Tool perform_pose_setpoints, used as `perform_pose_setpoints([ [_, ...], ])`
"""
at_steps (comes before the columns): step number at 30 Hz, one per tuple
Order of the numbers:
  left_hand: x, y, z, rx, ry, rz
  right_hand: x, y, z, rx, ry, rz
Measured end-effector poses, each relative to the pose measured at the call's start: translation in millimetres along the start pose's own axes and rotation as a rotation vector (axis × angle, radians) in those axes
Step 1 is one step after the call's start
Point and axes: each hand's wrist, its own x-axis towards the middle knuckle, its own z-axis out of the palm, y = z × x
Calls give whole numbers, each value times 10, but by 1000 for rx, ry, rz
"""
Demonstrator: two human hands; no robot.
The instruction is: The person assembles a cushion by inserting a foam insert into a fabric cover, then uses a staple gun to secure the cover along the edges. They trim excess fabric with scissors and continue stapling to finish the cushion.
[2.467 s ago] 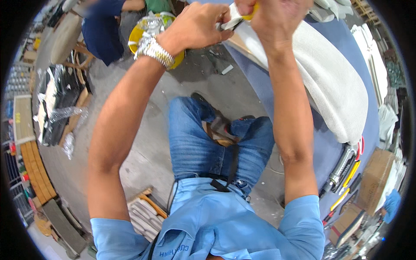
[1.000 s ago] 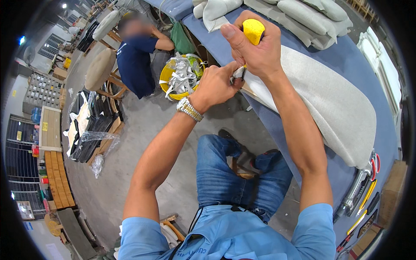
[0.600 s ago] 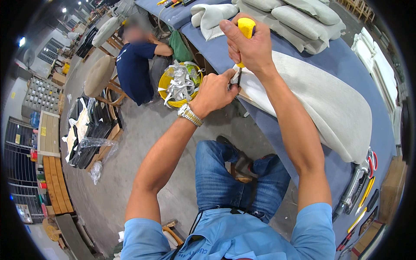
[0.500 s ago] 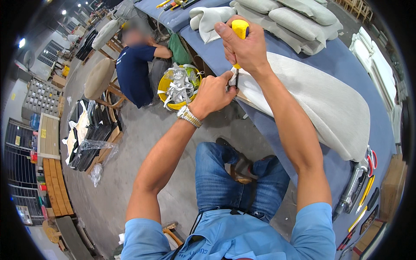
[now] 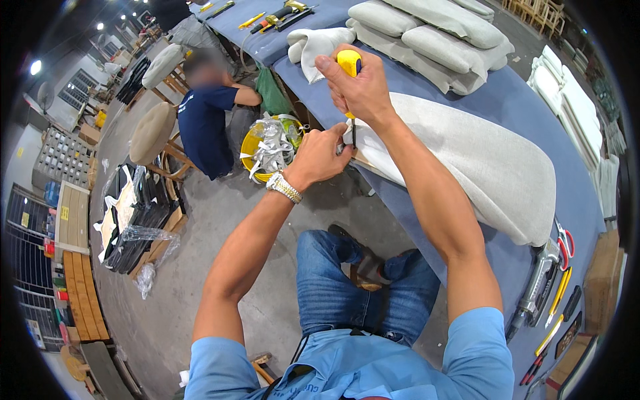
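My right hand grips a yellow-handled screwdriver, held upright with its dark shaft pointing down at the near edge of a long beige upholstered cushion. My left hand pinches the cushion's fabric edge right beside the screwdriver tip. The cushion lies on a blue-covered workbench. I wear a metal watch on the left wrist.
Several grey cushions sit at the bench's far end, with a folded white cloth near them. A stapler gun, scissors and pens lie at the right. A yellow bucket of scraps stands on the floor beside a crouching person. Stools stand left.
My head has tilted up, so the bench and far cushions come further into view. Both hands stay at the cushion's edge, and the screwdriver has turned more upright.
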Motion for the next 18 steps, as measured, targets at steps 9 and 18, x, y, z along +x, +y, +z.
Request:
perform_pose_setpoints([
  [9, -40, 2, -36, -23, -41, -34, -74, -45, 13, 21, 17, 25],
  [18, -115, 184, -24, 29, -13, 12, -232, -502, -82, 40, 19, 6],
])
